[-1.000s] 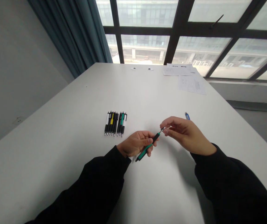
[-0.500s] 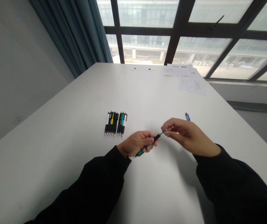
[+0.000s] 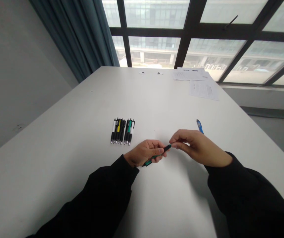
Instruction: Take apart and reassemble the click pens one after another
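My left hand (image 3: 149, 152) is wrapped round a green and black ballpoint pen (image 3: 167, 147), its thumb along the barrel. The pen slants up to the right, with its clip end low by the wrist. At its upper end, my right hand (image 3: 198, 145) is closed in a pinch right against the barrel. The pen's metal tip is hidden in those fingertips. Left of the hands, a row of pens (image 3: 118, 131) lies side by side, in white, yellow, black and green, tips towards me.
Behind my right hand lies a blue pen (image 3: 199, 125), partly covered by it. Printed papers (image 3: 204, 89) rest at the far right of the white table (image 3: 82, 115), near the window. Two small white round pieces (image 3: 160, 73) sit at the far edge.
My right hand has moved slightly down and left, up to the barrel. The metal tip and thin refill that showed before are now out of sight. The left hand keeps its grip.
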`<state>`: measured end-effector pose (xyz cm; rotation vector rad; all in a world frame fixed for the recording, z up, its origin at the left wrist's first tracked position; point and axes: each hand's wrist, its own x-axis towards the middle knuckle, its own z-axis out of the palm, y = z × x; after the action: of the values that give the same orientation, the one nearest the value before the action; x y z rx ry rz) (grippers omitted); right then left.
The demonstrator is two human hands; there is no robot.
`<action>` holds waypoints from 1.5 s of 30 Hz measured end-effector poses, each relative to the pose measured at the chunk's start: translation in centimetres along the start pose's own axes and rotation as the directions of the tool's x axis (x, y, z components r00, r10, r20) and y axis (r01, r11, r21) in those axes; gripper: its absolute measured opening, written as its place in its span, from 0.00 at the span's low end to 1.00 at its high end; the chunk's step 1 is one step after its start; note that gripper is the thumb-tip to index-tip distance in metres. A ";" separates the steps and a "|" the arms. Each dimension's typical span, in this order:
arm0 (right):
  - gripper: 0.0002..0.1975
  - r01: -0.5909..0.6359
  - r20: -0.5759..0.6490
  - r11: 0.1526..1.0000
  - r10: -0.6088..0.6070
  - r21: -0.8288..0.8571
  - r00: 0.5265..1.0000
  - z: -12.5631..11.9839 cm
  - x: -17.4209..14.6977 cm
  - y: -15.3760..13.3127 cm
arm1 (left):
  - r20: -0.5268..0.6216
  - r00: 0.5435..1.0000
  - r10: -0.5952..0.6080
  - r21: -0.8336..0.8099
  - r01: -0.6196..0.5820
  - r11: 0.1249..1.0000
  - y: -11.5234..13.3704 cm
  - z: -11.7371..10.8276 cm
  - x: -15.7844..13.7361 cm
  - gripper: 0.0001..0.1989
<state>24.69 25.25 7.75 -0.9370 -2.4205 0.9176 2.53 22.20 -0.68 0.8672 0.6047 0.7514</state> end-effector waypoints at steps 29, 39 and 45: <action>0.04 0.013 -0.040 0.990 -0.007 0.144 0.999 -0.1 -0.2 -0.3 | 0.040 0.999 0.004 -0.004 -0.004 1.000 0.3 -0.1 0.0 0.15; 0.04 0.219 -0.236 0.954 -0.169 0.203 0.957 -1.1 -1.5 -3.5 | 0.064 0.979 0.194 0.431 -0.202 0.879 5.8 5.4 -2.0 0.17; 0.03 0.303 -0.289 0.951 -0.272 0.067 0.918 -2.2 -2.4 -5.1 | 0.003 0.949 0.314 0.579 -0.257 0.773 7.0 8.0 -3.9 0.12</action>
<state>25.29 21.64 12.56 -0.6005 -2.1686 0.7480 3.75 18.56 10.01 1.5206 0.8150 0.9054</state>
